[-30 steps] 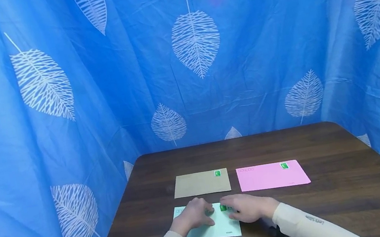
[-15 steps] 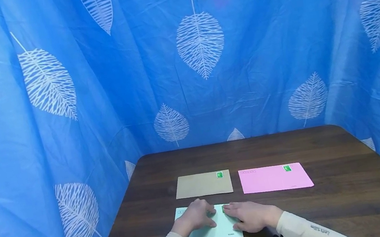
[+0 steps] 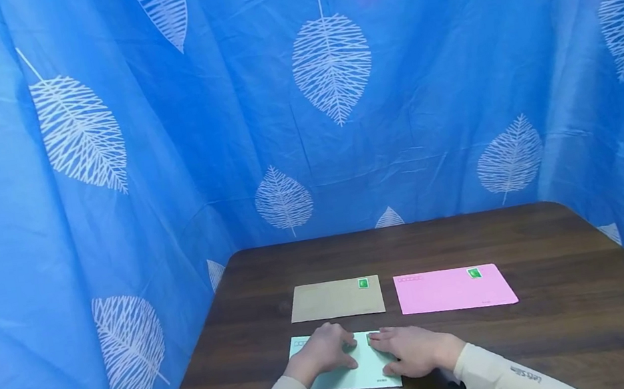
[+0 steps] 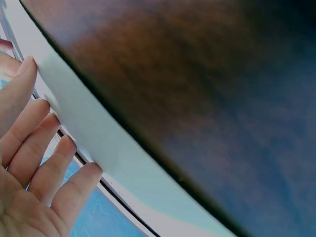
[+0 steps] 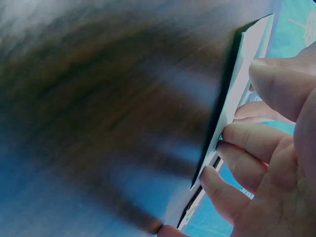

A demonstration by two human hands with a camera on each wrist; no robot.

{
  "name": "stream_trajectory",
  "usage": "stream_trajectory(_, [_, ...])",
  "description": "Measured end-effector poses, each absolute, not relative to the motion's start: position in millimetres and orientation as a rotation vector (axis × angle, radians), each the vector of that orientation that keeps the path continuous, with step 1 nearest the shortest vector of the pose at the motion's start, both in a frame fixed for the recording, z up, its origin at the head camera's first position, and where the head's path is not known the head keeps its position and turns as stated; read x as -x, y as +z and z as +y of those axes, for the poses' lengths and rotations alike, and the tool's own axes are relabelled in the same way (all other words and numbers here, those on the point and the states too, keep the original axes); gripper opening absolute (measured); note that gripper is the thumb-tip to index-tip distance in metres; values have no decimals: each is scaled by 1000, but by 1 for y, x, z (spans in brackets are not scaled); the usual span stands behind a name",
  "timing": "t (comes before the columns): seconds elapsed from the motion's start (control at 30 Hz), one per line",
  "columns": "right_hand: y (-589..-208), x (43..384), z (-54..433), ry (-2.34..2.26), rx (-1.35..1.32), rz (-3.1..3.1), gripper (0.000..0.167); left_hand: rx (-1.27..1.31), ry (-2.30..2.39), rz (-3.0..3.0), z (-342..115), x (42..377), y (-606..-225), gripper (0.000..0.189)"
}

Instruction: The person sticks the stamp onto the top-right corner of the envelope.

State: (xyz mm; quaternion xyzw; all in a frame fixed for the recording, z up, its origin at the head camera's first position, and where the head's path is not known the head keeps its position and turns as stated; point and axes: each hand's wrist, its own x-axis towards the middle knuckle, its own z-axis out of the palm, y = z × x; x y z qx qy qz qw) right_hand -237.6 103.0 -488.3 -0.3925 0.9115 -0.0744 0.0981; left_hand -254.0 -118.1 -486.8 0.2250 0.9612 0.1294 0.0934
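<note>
A mint-green envelope [image 3: 369, 374] lies flat near the front of the table in the head view, with printed boxes at its upper left corner. My left hand [image 3: 324, 350] rests its fingertips on the envelope's middle and left part. Over its right end lies my right hand [image 3: 412, 349], fingers extended and pressing at a green stamp [image 3: 369, 339] in the upper right corner. Most of that stamp is hidden under the fingers. Both wrist views show fingertips touching the envelope's face: left-hand fingers [image 4: 64, 148] and right-hand fingers [image 5: 247, 140] are spread, and neither hand grips anything.
Behind the mint envelope lies a tan envelope [image 3: 334, 302] bearing a green stamp. To its right is a pink envelope [image 3: 448, 292], also stamped. The dark wooden table [image 3: 578, 316] is enclosed by a blue leaf-patterned curtain [image 3: 420, 70].
My right hand's fingers have flattened down over the stamp, which showed more fully between them a second ago. The left hand stays in place; the head view has shifted slightly.
</note>
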Motion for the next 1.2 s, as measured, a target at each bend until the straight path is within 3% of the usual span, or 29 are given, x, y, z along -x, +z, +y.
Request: stream_trajectory(1.2, [-490,237,94,-275,1166,2767,53,-648,391,2860,-117,253,-485,38])
